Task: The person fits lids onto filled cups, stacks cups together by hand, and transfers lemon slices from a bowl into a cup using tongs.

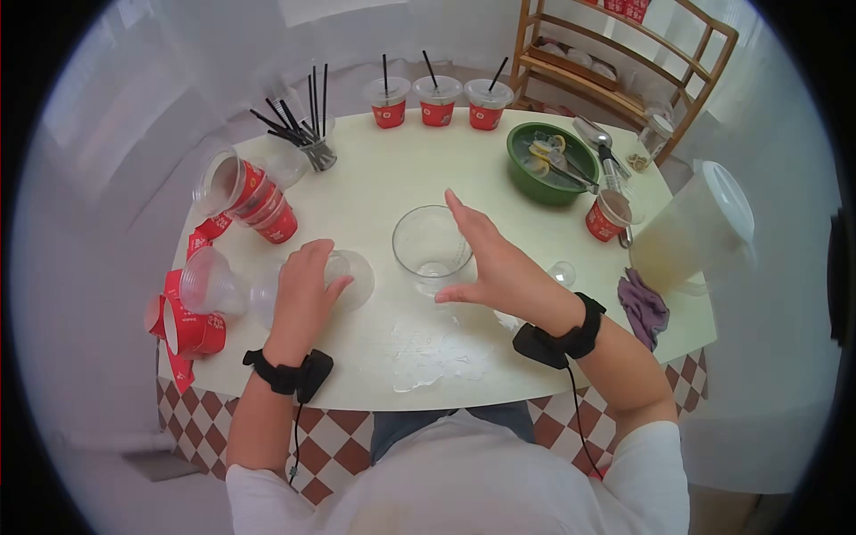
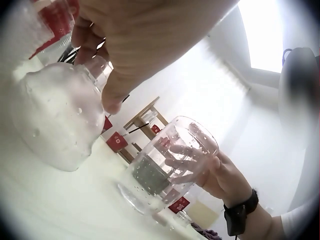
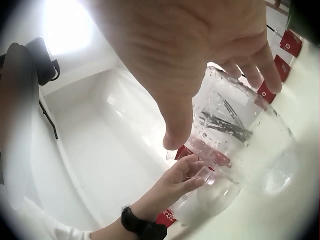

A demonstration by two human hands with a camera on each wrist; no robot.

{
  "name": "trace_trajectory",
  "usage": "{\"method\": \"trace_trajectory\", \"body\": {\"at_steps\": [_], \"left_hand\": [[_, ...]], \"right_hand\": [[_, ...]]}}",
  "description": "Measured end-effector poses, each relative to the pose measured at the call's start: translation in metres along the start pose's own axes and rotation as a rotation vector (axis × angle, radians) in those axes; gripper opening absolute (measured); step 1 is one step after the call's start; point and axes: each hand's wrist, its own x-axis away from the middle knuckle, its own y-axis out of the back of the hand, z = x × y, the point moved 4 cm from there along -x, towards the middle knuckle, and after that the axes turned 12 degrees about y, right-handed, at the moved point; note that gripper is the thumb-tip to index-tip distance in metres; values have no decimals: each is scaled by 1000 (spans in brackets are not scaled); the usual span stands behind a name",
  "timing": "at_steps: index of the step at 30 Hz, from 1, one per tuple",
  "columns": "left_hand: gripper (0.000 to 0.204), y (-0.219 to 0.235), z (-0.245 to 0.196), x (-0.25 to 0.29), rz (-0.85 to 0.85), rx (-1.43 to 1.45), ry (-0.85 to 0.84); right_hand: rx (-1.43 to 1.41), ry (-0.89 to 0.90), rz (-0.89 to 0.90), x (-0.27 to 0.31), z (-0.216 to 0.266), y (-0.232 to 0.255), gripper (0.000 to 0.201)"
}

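My left hand (image 1: 306,283) holds the narrow neck of a clear domed lid (image 2: 57,117) between thumb and fingers. Droplets cling to the lid, and its wide side faces the table. A large clear cup (image 1: 417,241), wet with drops inside, stands upright near the table's middle. Beside it on the right is my right hand (image 1: 501,267), thumb and fingers spread wide along its side. Through the cup's wall in the left wrist view, the straight fingers (image 2: 182,164) of that hand show.
Stacked red cups (image 1: 259,203) lie tilted at left, near black straws (image 1: 314,134) in a holder. Three lidded cups (image 1: 437,111) line the back. At right are a green bowl (image 1: 544,189) with lemon slices and tongs, a pitcher (image 1: 700,232) and a purple cloth (image 1: 644,308). Water (image 1: 432,357) wets the front.
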Motion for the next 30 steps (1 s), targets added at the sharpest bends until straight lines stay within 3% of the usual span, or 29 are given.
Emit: {"method": "trace_trajectory", "body": {"at_steps": [1, 4, 7, 9, 11, 12, 14, 18, 22, 24, 30], "left_hand": [[47, 3, -2, 5, -108, 28, -56], [37, 34, -17, 40, -128, 178, -53], [17, 31, -4, 97, -152, 344, -12], [8, 13, -1, 124, -189, 384, 83], [9, -6, -2, 138, -199, 386, 103], [9, -13, -1, 141, -210, 379, 136], [9, -19, -6, 142, -241, 316, 72], [10, -20, -9, 140, -246, 243, 15], [10, -23, -7, 141, -223, 239, -28], [7, -22, -10, 139, -204, 270, -7], [6, -19, -14, 136, -151, 277, 13]], "right_hand": [[19, -15, -18, 0, -2, 8, 101], [-131, -186, -74, 3, -15, 53, 94], [241, -311, -211, 12, -57, 112, 62], [409, -358, -238, 11, -87, 139, 54], [763, -480, -80, 9, -115, 151, 45], [772, -481, -82, 4, -125, 152, 45], [959, -655, 183, -2, -149, 148, 37], [1042, -627, 261, 0, -173, 134, 30], [1032, -606, 257, -3, -166, 135, 18], [1165, -483, 215, -9, -151, 149, 11], [1246, -388, 304, -13, -100, 204, 11]]}}
